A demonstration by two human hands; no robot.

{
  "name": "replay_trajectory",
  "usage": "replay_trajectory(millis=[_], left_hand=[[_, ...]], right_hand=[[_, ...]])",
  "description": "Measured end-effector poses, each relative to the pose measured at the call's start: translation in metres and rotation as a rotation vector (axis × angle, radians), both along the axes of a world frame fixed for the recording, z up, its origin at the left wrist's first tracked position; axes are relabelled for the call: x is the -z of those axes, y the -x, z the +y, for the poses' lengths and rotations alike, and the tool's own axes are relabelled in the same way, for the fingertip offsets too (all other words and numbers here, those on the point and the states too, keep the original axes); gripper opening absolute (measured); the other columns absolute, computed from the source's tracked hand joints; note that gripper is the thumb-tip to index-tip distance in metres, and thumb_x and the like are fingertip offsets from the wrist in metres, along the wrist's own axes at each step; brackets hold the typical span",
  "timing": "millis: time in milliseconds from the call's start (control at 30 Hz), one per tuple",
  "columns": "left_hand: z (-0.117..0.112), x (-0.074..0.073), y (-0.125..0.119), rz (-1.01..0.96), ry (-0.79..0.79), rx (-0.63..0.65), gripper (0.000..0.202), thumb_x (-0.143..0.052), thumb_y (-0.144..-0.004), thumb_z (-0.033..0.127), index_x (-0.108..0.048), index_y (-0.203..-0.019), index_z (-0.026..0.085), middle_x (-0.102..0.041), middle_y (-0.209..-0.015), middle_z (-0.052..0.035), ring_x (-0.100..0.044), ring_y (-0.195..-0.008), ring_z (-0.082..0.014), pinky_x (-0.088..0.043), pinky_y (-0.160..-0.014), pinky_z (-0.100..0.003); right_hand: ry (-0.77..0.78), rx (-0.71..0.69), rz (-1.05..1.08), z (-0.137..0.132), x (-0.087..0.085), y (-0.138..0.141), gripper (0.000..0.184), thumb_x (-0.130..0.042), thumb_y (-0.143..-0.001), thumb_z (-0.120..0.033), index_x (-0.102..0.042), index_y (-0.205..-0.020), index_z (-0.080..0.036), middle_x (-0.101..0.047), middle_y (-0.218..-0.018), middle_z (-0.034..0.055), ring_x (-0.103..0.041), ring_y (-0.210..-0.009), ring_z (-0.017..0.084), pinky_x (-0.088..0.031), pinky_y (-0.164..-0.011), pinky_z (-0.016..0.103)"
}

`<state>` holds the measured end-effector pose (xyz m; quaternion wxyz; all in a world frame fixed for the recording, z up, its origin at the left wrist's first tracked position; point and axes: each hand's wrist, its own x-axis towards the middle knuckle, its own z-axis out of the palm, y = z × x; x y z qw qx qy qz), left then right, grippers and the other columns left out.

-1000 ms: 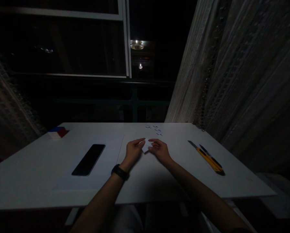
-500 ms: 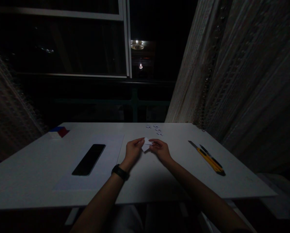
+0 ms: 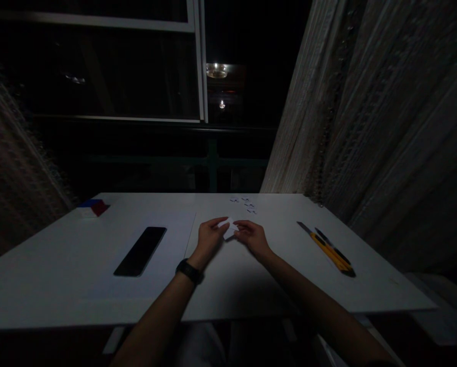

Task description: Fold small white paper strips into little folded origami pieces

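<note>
Between my two hands is a small piece of white paper (image 3: 229,229), held just above the middle of the table. My left hand (image 3: 210,237), with a dark band on its wrist, pinches the paper's left side between thumb and fingers. From the other side my right hand (image 3: 254,237) grips the right edge in the same way. Fingertips cover part of the paper, and its folds are hard to make out in the dim light. Beyond the hands lie several small paper pieces (image 3: 249,205) with dark marks.
On the white table (image 3: 289,285), a black phone (image 3: 141,251) lies on a large white sheet (image 3: 177,242) at left. A red, blue and white cube-like object (image 3: 92,208) sits at the far left. To the right are a yellow utility knife (image 3: 329,251) and a dark pen (image 3: 332,244).
The paper between my fingers has shifted and turned slightly, and my fingertips have moved a little on it. Both arms and the things on the table stay in place.
</note>
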<state>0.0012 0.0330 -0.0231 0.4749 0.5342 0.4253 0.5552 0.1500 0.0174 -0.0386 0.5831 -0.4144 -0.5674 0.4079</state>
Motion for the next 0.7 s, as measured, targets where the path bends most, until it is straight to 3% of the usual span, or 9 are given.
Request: replay_trajectory(millis=[333,700], left_hand=[[-0.0026,-0.0048,0.0004,-0.03,-0.005,-0.015,0.041,-0.071,-0.059,0.031,-0.067,-0.094,0.008,-0.069,-0.085,-0.0134,-0.063,-0.072,-0.0205,-0.048,-0.065,-0.028],[-0.0034,-0.0059,0.0017,0.057,-0.031,-0.031,0.038,-0.068,-0.063,0.032,-0.068,-0.094,0.009,-0.068,-0.088,-0.0132,-0.063,-0.077,-0.0215,-0.047,-0.068,-0.029]], right_hand=[[0.045,-0.01,0.106,0.0035,0.0052,-0.002,0.036,-0.072,-0.052,-0.022,-0.066,-0.087,-0.019,-0.059,-0.075,0.0017,-0.058,-0.065,0.014,-0.046,-0.06,0.025],[0.044,-0.04,0.132,0.0027,0.0047,-0.0024,0.03,-0.071,-0.056,-0.024,-0.067,-0.084,-0.017,-0.063,-0.073,0.0024,-0.057,-0.061,0.014,-0.044,-0.054,0.024]])
